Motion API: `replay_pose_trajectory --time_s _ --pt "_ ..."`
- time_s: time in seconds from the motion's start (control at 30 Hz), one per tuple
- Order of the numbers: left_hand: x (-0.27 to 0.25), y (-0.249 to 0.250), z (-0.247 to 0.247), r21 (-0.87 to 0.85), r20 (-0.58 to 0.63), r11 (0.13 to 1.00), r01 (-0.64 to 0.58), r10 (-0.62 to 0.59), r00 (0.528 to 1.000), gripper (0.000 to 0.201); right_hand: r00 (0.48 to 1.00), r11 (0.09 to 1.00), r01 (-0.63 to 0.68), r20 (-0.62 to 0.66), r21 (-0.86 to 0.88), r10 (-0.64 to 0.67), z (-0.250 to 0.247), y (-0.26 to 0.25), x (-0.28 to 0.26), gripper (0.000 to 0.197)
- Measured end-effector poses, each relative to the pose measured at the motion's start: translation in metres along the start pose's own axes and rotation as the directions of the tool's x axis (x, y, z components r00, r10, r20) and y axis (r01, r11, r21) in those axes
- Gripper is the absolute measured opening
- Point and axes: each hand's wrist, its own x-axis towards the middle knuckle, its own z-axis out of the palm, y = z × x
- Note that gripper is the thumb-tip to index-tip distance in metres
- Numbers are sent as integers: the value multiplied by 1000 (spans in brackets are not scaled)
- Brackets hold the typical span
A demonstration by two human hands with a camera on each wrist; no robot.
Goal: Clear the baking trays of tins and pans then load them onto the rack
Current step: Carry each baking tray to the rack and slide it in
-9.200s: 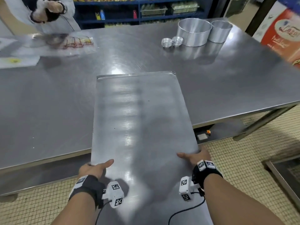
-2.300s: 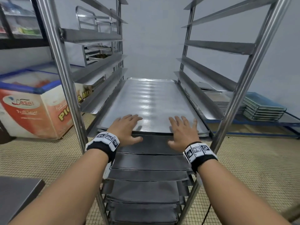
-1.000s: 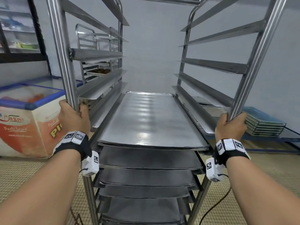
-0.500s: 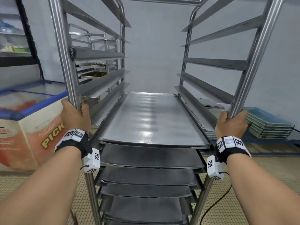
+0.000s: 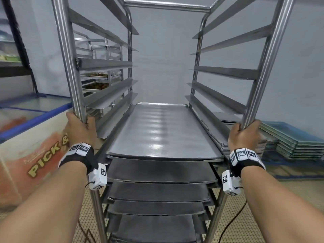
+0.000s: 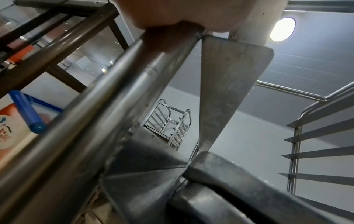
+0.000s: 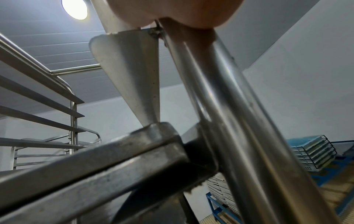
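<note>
A tall steel tray rack (image 5: 198,71) fills the head view. A bare baking tray (image 5: 163,130) lies on its runners at waist height, with several more trays (image 5: 157,192) stacked on the runners below. My left hand (image 5: 81,128) grips the rack's front left post (image 5: 67,67). My right hand (image 5: 245,135) grips the front right post (image 5: 266,60). In the left wrist view the palm (image 6: 172,13) wraps the post (image 6: 99,109); in the right wrist view the palm (image 7: 172,12) wraps the post (image 7: 226,94). No tins or pans are in view.
A chest freezer (image 5: 31,137) with a printed front stands close on the left. A second rack (image 5: 100,71) with food trays stands behind the left side. Stacked blue-edged trays (image 5: 294,142) lie low on the right. The floor is small beige tile (image 5: 273,216).
Both hands went from pushing the tray's front edge to gripping the rack's two front posts. The freezer and the stacked trays have since drifted in view, so the rack appears to roll.
</note>
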Motion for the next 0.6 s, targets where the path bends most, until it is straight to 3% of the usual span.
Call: replay_pose_trajectory --time_s 0.33,0.5,0.6 --pt "70 -30 107 -37 -37 999 6 -8 999 34 1000 999 14 -4 52 -13 116 20 49 24" --pt "116 -49 170 10 -25 1000 -6 7 1000 34 998 998 -63 24 3 63 178 30 78 25" --pt "139 -55 203 -3 -9 1000 20 -20 1000 32 999 999 -41 -24 1 41 215 36 91 24"
